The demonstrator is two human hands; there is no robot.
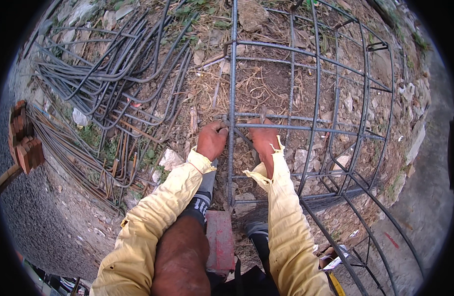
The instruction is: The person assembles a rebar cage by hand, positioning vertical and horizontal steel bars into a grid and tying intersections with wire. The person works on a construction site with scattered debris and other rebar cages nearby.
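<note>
A steel rebar cage point(232, 89) stands before me, its ribbed bars crossing to form a grid. My left hand point(212, 140) is closed just left of the nearest long bar, thumb and fingers pinched at a crossing with a crossbar point(291, 127). What lies in the pinch is too small to make out. On the other side of that bar, my right hand point(264, 139) is closed beneath the crossbar, partly hidden by it. A dark thin rod point(244, 138) slants from the crossing toward the right hand; its kind and the grip on it are unclear.
Bent rebar stirrups point(113, 74) lie heaped at the left, with rusty rods point(74, 153) below. Red bricks point(27, 143) are stacked at the far left. A red block-like seat or box point(220, 239) is between my legs. Stones and dry grass cover the ground. More bars extend lower right.
</note>
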